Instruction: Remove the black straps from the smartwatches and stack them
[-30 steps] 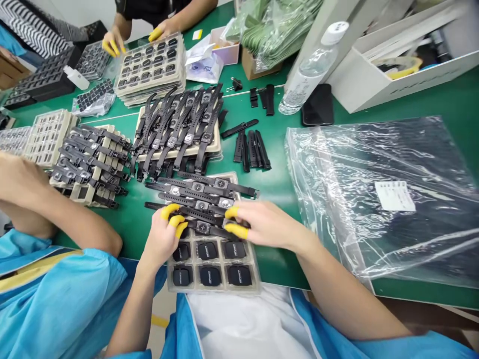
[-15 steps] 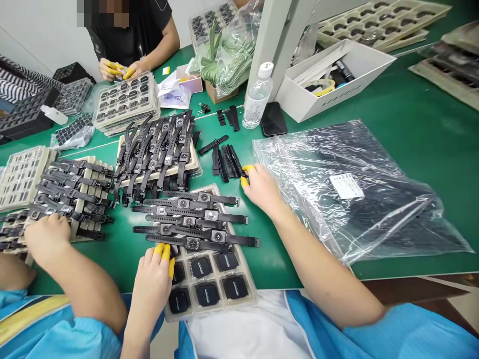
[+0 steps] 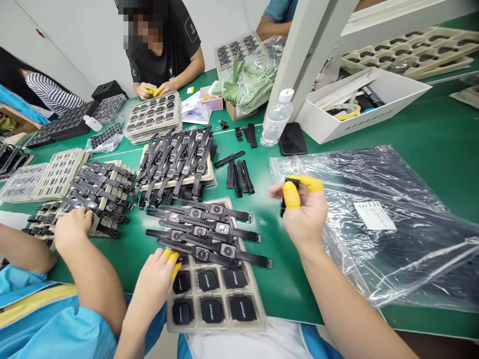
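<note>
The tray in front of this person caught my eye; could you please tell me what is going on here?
The person's right hand holds what looks like a black strap, up by the clear bag. The left hand is at the left edge of the tray. Strapped watches lie across its far part; six square black pieces sit in the two near rows. To the left, a co-worker's hand is at another batch of watches.
</note>
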Demonstrator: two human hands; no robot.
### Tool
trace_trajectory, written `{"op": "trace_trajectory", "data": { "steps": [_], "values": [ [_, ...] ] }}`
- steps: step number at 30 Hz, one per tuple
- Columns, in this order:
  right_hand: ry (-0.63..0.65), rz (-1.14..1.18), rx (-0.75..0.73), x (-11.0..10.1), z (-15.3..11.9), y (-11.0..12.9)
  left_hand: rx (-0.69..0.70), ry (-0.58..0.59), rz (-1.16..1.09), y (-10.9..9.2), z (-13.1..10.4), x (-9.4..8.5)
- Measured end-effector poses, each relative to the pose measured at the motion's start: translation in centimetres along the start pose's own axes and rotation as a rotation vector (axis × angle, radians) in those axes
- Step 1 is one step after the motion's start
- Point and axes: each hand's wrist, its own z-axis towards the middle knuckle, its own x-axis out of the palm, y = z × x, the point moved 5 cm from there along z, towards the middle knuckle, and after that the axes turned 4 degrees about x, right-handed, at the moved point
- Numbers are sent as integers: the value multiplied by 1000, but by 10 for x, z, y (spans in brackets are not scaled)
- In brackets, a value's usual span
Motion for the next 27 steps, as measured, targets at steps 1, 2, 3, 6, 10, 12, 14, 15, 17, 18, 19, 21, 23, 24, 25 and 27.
{"op": "trace_trajectory", "data": {
  "steps": [1,2,3,6,10,12,14,15,17,18,19,21,23,24,25,27],
  "values": [
    [76,92,83,7,-6,1,-18,-5,-92,1,5,-12],
    [163,165,162,16,-14,2,-50,-29,-194,2,12,-25],
    [252,221,237,24,-22,2,-79,-73,-299,2,21,-38],
    [495,360,452,46,-46,3,-174,-127,-516,-3,65,-60],
    [696,505,702,61,-67,1,-115,-121,-756,-17,136,-38],
    [762,530,786,64,-73,-2,-19,-159,-874,-24,161,-17],
    [823,526,828,67,-77,-5,95,-198,-960,-31,171,4],
    [852,515,830,69,-79,-6,144,-219,-983,-33,172,11],
    [896,492,815,71,-81,-8,211,-247,-994,-36,169,21],
    [909,482,809,73,-81,-9,225,-254,-991,-35,166,23],
    [918,477,809,73,-82,-9,234,-256,-988,-35,163,25],
    [910,479,825,74,-82,-9,244,-259,-991,-33,160,24],
    [877,483,850,74,-82,-9,253,-259,-998,-32,159,22],
    [859,480,861,74,-81,-9,250,-259,-1001,-31,159,21],
    [843,475,871,74,-80,-10,241,-259,-1005,-30,159,20],
    [819,459,886,74,-80,-11,220,-258,-1009,-29,159,19]
  ]
}}
